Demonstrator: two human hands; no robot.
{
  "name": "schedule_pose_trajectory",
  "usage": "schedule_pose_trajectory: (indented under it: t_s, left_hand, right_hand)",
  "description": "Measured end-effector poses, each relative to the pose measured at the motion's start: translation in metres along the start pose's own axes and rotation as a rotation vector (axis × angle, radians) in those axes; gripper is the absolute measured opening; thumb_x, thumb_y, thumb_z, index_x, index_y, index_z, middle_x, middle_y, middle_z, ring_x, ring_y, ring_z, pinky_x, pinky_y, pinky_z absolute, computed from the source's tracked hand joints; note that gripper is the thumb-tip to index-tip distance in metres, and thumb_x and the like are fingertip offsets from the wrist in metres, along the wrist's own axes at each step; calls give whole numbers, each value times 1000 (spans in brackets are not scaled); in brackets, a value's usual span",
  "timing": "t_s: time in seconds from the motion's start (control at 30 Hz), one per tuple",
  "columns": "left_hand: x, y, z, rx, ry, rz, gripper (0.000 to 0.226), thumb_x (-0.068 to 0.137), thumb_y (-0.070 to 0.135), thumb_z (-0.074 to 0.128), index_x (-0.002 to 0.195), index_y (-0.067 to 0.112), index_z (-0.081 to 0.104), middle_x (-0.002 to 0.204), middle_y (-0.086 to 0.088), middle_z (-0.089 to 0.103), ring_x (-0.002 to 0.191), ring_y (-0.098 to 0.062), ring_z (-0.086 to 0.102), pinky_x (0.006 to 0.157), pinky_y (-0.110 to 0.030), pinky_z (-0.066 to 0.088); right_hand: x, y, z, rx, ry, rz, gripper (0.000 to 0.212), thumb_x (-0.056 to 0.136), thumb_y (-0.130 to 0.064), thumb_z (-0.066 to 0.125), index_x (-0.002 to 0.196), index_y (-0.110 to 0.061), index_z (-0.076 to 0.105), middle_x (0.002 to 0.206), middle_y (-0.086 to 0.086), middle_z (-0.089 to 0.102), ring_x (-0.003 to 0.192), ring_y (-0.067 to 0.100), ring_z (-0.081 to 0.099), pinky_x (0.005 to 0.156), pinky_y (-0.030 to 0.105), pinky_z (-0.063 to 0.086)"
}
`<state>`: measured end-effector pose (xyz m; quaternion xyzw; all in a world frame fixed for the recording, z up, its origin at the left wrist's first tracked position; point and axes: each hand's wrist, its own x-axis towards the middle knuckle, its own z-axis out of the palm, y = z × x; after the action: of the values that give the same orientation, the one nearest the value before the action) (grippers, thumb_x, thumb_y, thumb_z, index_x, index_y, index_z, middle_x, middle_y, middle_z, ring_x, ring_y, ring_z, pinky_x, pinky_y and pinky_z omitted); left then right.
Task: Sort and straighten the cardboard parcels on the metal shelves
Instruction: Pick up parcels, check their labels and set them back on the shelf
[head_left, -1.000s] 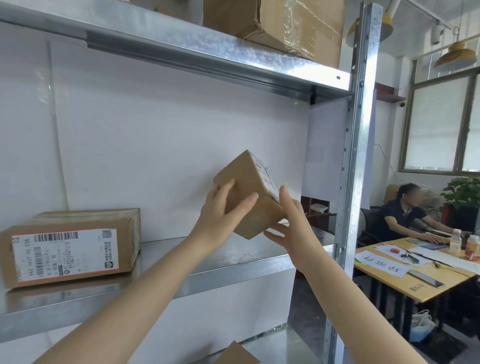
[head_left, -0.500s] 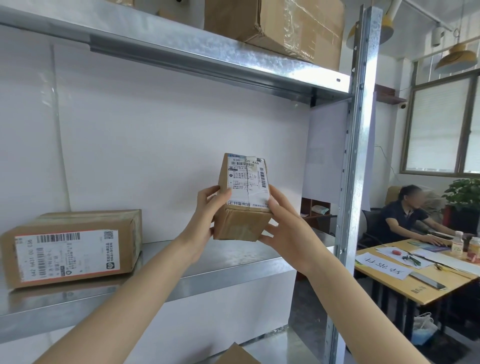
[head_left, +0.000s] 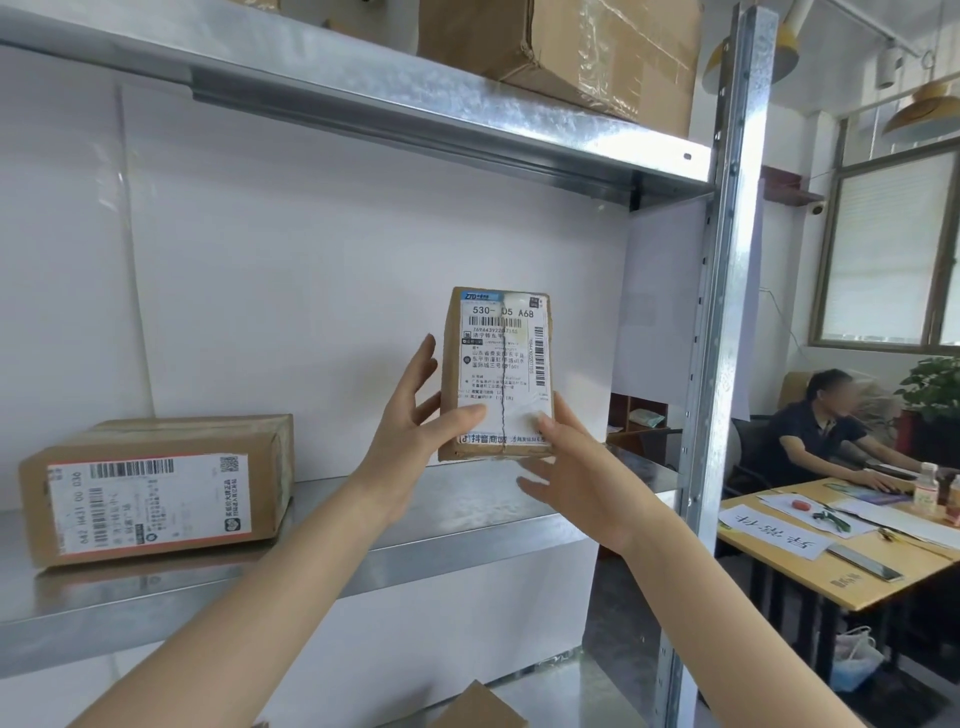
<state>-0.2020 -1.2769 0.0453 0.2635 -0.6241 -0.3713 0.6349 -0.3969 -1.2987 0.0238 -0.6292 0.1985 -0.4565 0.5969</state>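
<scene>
A small cardboard parcel stands upright in the air just above the middle metal shelf, its white shipping label facing me. My left hand grips its lower left side, thumb pressed on the label and fingers behind. My right hand holds its lower right corner from below, thumb on the front. A wider cardboard parcel with a white label lies on the same shelf at the left.
A large taped carton sits on the top shelf. The shelf's steel upright stands right of the parcel. A box corner shows on the lower shelf. Beyond, a person sits at a wooden desk.
Both hands turned the small parcel from a tilted, plain-side-out pose to upright with the label facing me. My left thumb moved onto the label.
</scene>
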Motion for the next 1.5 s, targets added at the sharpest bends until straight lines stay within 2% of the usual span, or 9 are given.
schedule_pose_trajectory:
  t_s: [0.1,0.23,0.43,0.63,0.83,1.07,1.2,1.4,1.5]
  left_hand:
    - [-2,-2,3,-8,-20,15,103,55,35,78,145,42,29,139,24,45,129,-12,49,79,-30,56]
    - [1,-7,-2,131,-123,7,106,58,39,80,145,48,21,149,20,34,136,-15,39,98,-49,49]
    - [24,18,-3,274,-5,43,74,63,64,70,130,57,38,148,12,36,135,-16,40,113,-44,32]
    - [26,18,2,451,-22,125,36,82,26,73,114,22,55,114,13,63,114,-5,56,105,-30,40]
    - [21,-9,-1,602,41,21,45,81,13,74,115,15,45,116,4,57,112,-11,55,94,-23,39]
    - [10,-29,-1,833,69,-159,57,76,19,79,122,8,47,117,5,56,102,-14,56,95,-31,43]
    - [-1,-39,-2,870,94,-242,50,79,25,75,121,11,52,125,2,59,111,-17,57,101,-40,42]
    - [-12,-36,2,951,48,-325,67,69,52,64,127,21,52,132,7,57,123,-16,52,103,-42,40]
    - [-17,-27,7,971,-4,-345,62,73,52,61,129,27,51,133,9,57,121,-17,54,101,-42,42]
  right_hand:
    - [-3,3,3,59,-66,-17,82,68,-45,82,141,-31,47,141,6,54,127,33,54,109,50,40]
    - [-2,1,1,80,-59,-122,52,89,-23,58,139,-19,49,141,13,54,132,36,48,111,49,38]
    - [0,3,-22,18,16,-76,75,76,-25,70,144,-25,40,137,13,57,129,35,52,107,48,44]
    - [4,2,-37,274,164,-126,93,79,-16,76,152,-11,19,136,19,56,127,35,54,107,49,43]
    - [9,-8,-31,13,295,-168,45,88,-20,65,126,2,58,118,17,67,106,29,63,93,39,53]
    - [22,0,-44,-172,344,-37,56,91,-18,64,142,-13,42,113,8,66,95,14,65,81,30,56]
    - [25,6,-48,-202,293,-9,16,95,-12,57,106,-23,60,97,-1,69,84,8,66,75,26,57]
    - [27,15,-55,-257,218,14,26,98,-16,54,123,-19,59,110,2,71,96,10,68,81,25,57]
    - [29,17,-53,-336,296,52,53,92,-29,62,140,-13,47,131,9,62,121,24,58,103,38,47]
